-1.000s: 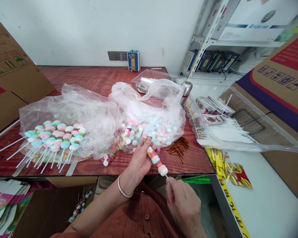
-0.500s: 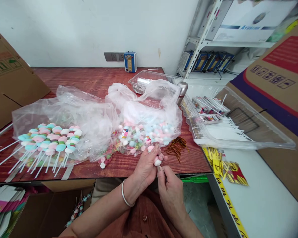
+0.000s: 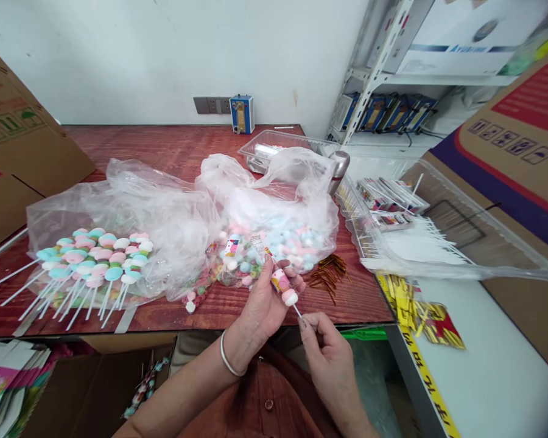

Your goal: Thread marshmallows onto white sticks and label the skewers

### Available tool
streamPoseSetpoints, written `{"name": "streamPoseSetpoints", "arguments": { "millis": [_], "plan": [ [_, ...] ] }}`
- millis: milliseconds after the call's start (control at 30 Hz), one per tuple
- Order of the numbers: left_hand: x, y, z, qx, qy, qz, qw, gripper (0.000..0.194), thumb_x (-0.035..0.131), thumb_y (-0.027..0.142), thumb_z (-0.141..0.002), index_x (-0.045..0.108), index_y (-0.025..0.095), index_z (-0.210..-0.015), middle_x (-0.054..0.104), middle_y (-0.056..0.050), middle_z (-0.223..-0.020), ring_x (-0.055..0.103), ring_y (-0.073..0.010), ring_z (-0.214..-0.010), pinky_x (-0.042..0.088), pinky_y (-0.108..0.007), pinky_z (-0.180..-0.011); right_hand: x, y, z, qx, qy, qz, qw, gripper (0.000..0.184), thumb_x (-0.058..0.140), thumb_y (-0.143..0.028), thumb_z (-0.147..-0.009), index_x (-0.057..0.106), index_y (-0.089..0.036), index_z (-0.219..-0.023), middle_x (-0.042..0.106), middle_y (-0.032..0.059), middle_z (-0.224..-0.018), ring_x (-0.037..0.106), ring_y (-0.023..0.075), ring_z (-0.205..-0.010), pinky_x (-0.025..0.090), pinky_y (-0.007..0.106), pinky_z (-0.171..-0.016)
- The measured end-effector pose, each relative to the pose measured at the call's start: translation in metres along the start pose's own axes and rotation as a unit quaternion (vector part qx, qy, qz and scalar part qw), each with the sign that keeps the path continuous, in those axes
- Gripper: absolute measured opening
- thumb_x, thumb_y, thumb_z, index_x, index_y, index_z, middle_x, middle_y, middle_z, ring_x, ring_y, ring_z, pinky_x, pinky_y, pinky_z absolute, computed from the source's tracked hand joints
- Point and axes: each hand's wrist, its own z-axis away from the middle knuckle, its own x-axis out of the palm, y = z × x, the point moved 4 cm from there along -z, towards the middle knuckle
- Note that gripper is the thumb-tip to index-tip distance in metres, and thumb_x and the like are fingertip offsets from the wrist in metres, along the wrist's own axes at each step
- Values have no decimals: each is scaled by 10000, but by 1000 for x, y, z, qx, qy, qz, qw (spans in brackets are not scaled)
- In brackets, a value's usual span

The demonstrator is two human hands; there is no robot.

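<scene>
My left hand point(image 3: 262, 307), with a white bangle at the wrist, cradles a marshmallow skewer point(image 3: 290, 297) between thumb and fingers. A printed pink and yellow label covers part of the skewer above a pink and white marshmallow. Between thumb and forefinger, my right hand point(image 3: 331, 356) pinches the lower end of its white stick. Just beyond my hands lies a clear plastic bag point(image 3: 301, 213) of loose pastel marshmallows. To the left, several finished marshmallow skewers point(image 3: 103, 255) rest in rows on another plastic bag point(image 3: 155, 188), sticks towards me.
Gold twist ties point(image 3: 331, 274) lie right of the marshmallow bag. A clear tray point(image 3: 493, 261) at right holds white sticks and printed labels. Behind stands a steel flask point(image 3: 339, 170). Cardboard boxes point(image 3: 27, 152) flank the red-brown table point(image 3: 173, 146). Below left, an open carton point(image 3: 86, 389) contains wrapped skewers.
My right hand has moved down and right along the stick, exposing more of it. The left hand's fingers have loosened, and the skewer's label now shows.
</scene>
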Motion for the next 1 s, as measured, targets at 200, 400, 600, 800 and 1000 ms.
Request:
{"name": "streamPoseSetpoints", "arguments": {
  "millis": [200, 400, 600, 800, 1000],
  "plan": [
    [-1, -15, 6, 29, 18, -28, 999, 268, 727, 377, -827, 565, 164, -828, 606, 9, -717, 604, -117, -657, 547, -296, -755, 9, -10, -7, -160, 100, 156, 970, 244, 502, -218, -965, 584, -201, -735, 574, -7, -626, 530, 133, -566, 389, 241, -599],
    [-3, -26, 7, -12, -16, -56, 998, 348, 772, 419, -771, 611, 138, -898, 667, -48, -830, 656, -159, -768, 549, -293, -759, 10, -9, -20, -141, 130, 128, 973, 202, 470, -202, -970, 598, -198, -813, 646, 12, -709, 591, 136, -615, 429, 231, -621],
    [-8, -12, -1, 38, -8, -77, 996, 356, 810, 307, -741, 630, 151, -1007, 650, -2, -772, 637, -120, -687, 525, -262, -716, 12, -3, -15, -105, 105, 95, 984, 195, 488, -237, -964, 610, -199, -817, 656, -1, -692, 590, 132, -591, 410, 220, -585],
    [-8, -43, 9, -1, -18, -148, 989, 296, 770, 389, -764, 687, 125, -868, 703, -53, -812, 641, -144, -766, 486, -269, -799, 16, 2, -27, -26, 98, 3, 995, 203, 483, -295, -964, 660, -199, -939, 734, 53, -932, 666, 174, -777, 467, 256, -707],
    [-14, -47, 12, 34, -60, -222, 973, 354, 655, 423, -849, 764, 127, -1011, 717, -129, -1148, 609, -235, -1124, 375, -332, -1061, 18, 11, -27, 95, 97, -166, 977, 213, 529, -381, -923, 628, -197, -885, 687, 37, -896, 616, 185, -829, 475, 294, -780]
  ]
}}
